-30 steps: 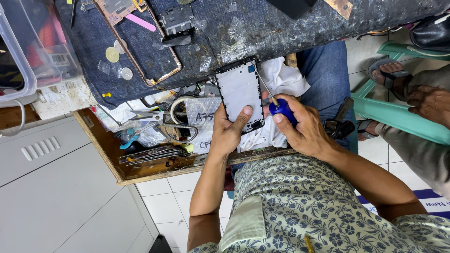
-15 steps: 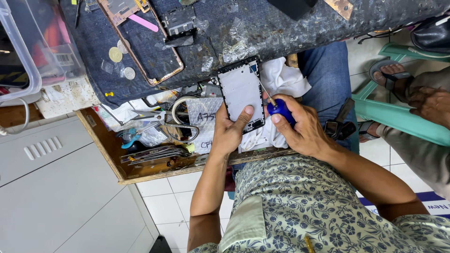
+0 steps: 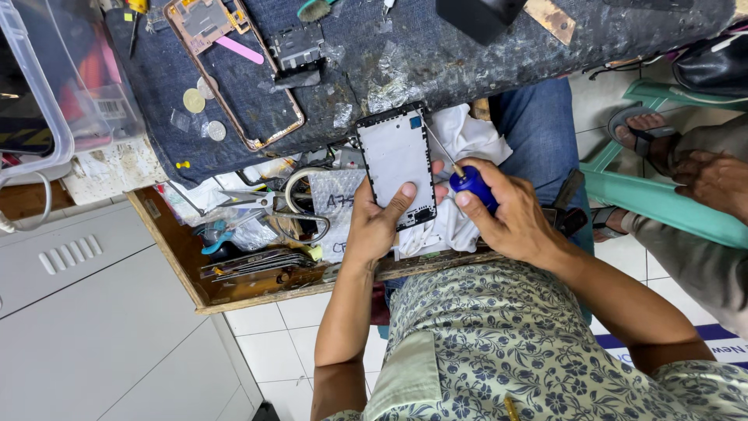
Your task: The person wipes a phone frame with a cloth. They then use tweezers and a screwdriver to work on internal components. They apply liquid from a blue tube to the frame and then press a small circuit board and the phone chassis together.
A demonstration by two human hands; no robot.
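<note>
My left hand (image 3: 377, 224) grips a white phone frame with a black rim (image 3: 397, 160) from below, thumb resting on its face. The frame leans against the edge of a dark, worn workbench (image 3: 436, 54). My right hand (image 3: 510, 214) holds a small screwdriver with a blue handle (image 3: 472, 188); its thin metal shaft points up to the frame's right edge. A white cloth (image 3: 467, 136) lies under the frame, over my lap.
On the bench lie a copper-coloured phone frame (image 3: 234, 78) with a pink tool, coins and a black part. An open wooden drawer (image 3: 234, 249) holds scissors, tweezers and bags. Another person's hand (image 3: 713, 179) and sandalled foot are beside a green plastic chair (image 3: 662, 199).
The phone frame and both hands have stayed nearly in place; the screwdriver tip shifts slightly along the frame's right edge.
</note>
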